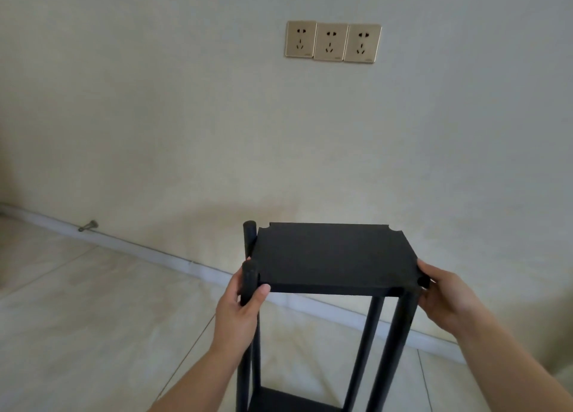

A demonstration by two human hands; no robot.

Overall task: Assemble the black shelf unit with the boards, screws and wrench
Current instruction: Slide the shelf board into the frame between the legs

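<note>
Top board (331,256) sat level among upright black poles (400,343), near wall. Left hand (240,312) curled round front-left pole (249,284); right hand (446,300) gripped board's right corner. Best pressed evenly, notches seated before screwing.

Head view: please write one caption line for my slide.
Left hand grips a front post, right hand holds the top board of a black shelf unit near wall sockets.

Open floor (77,303) to the left and bare wall (186,132) beyond the board (335,256). Above the board, free air. Two posts (249,241) (left side) rising past its edge, blocking that flank.
</note>
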